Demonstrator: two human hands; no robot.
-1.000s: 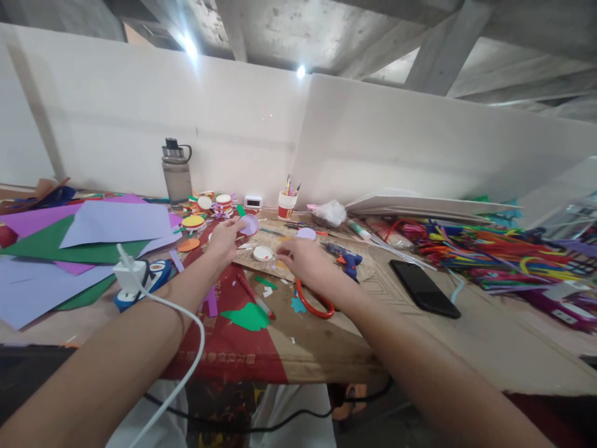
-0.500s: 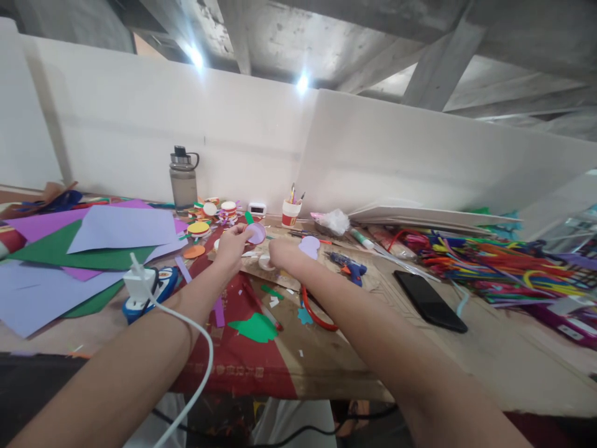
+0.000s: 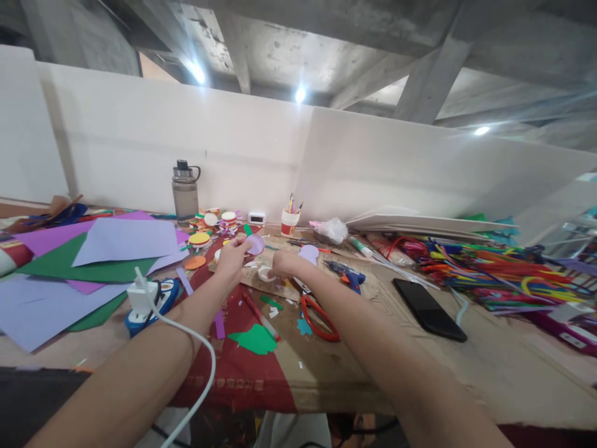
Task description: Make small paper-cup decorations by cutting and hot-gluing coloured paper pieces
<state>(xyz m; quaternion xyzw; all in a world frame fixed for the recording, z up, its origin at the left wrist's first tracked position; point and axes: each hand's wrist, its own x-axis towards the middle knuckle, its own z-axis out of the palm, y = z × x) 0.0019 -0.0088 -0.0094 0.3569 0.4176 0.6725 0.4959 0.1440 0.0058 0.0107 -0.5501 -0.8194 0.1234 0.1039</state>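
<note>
My left hand (image 3: 233, 255) pinches a small purple round disc (image 3: 254, 245) with a raised rim; a green paper tab (image 3: 247, 229) sticks up behind it. To the right, my right hand (image 3: 284, 264) is closed, fingertips pointing down at a small white round piece (image 3: 265, 274), like a tape roll or lid, and gripping its edge. Part of that piece is hidden by the fingers. Beyond the right wrist lies a light purple paper cutout (image 3: 308, 253). Red-handled scissors (image 3: 319, 318) lie beneath the right forearm, partly covered.
A blue glue gun (image 3: 347, 277) and a phone (image 3: 429, 309) lie right. Colourful pipe cleaners (image 3: 504, 274) pile up far right. Paper sheets (image 3: 125, 241), a charger plug (image 3: 141, 294) and its white cable are left. A bottle (image 3: 185, 193) and a paper cup (image 3: 290, 221) stand behind.
My right hand has moved left and down onto the white round piece and closed on it. My left hand keeps hold of the purple disc. The view has tipped slightly upward.
</note>
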